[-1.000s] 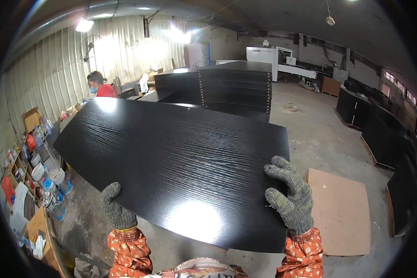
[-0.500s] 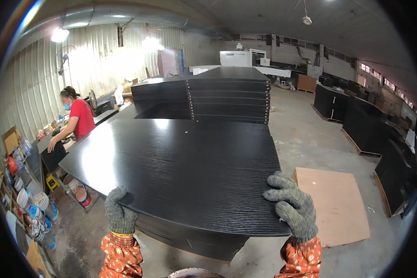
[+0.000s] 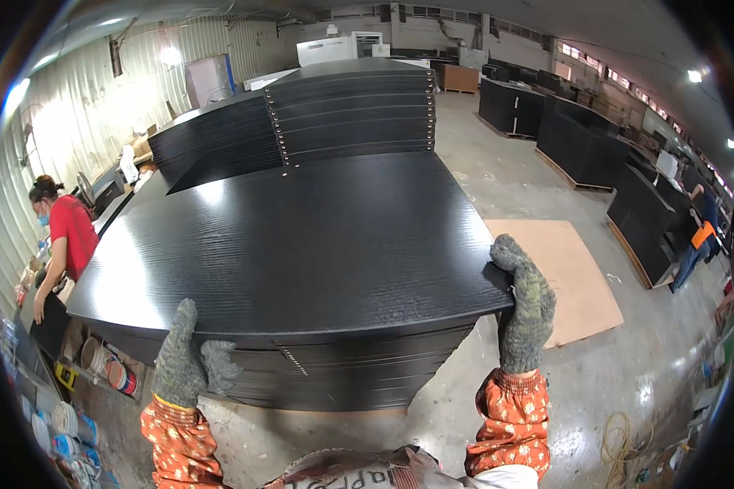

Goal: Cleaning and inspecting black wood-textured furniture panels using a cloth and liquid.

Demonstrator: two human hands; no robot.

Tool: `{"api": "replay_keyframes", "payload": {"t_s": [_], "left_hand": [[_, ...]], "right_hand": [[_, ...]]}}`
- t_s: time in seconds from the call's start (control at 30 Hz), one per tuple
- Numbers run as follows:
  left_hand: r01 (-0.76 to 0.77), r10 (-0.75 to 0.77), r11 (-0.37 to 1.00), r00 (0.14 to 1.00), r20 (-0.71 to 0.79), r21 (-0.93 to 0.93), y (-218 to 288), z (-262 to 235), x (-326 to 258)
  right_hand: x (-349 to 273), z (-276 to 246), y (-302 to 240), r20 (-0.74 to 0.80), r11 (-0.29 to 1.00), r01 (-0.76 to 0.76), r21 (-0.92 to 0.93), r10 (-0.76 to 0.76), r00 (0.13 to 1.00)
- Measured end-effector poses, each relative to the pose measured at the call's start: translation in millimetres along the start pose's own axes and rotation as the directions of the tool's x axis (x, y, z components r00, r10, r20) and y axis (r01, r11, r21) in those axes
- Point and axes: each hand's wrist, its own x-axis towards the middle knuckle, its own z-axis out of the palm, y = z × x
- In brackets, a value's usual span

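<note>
A wide black wood-grain panel (image 3: 294,244) lies on top of a stack of similar black panels (image 3: 334,371) in front of me. Both my hands wear grey knitted gloves. At the panel's near edge, toward its left, is my left hand (image 3: 183,359); its fingers point up along the edge and its thumb stands apart, in front of the stack. My right hand (image 3: 528,306) wraps round the near right corner, with fingertips bent over the top. The underside of that corner is hidden.
Taller stacked black panels (image 3: 351,114) stand behind. A tan board (image 3: 554,277) lies on the floor at right, near more black stacks (image 3: 579,143). A person in red (image 3: 73,236) works at left above buckets (image 3: 121,376); another person (image 3: 697,236) stands far right.
The top panel now sits more squarely over its stack. My left thumb has spread from the fingers; my right hand has moved from the panel's top to its corner. The view has swung right and down.
</note>
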Motion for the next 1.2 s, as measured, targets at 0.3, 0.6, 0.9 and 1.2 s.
{"api": "replay_keyframes", "payload": {"t_s": [0.3, 0.6, 0.9, 1.2], "left_hand": [[0.342, -0.308, 0.87, 0.94, -0.15, 0.355, 25, 13, 17], [0.172, -0.145, 0.888, 0.985, -0.096, 0.426, 20, 3, 7], [-0.441, 0.576, 0.813, 0.509, -0.64, 0.381, 60, -179, 10], [0.462, 0.947, -0.247, 0.3, 0.112, 0.852, 119, -379, 53]], "right_hand": [[3, 8, -1, 0.023, 0.976, 0.149, -0.16, -0.147, 0.989], [6, 12, 27, 0.03, 0.927, 0.279, -0.251, -0.281, 0.959], [4, -1, 51, -0.091, 0.884, 0.136, -0.446, -0.197, 0.976], [12, -14, 57, -0.224, 0.91, 0.064, -0.41, -0.168, 0.96]]}}
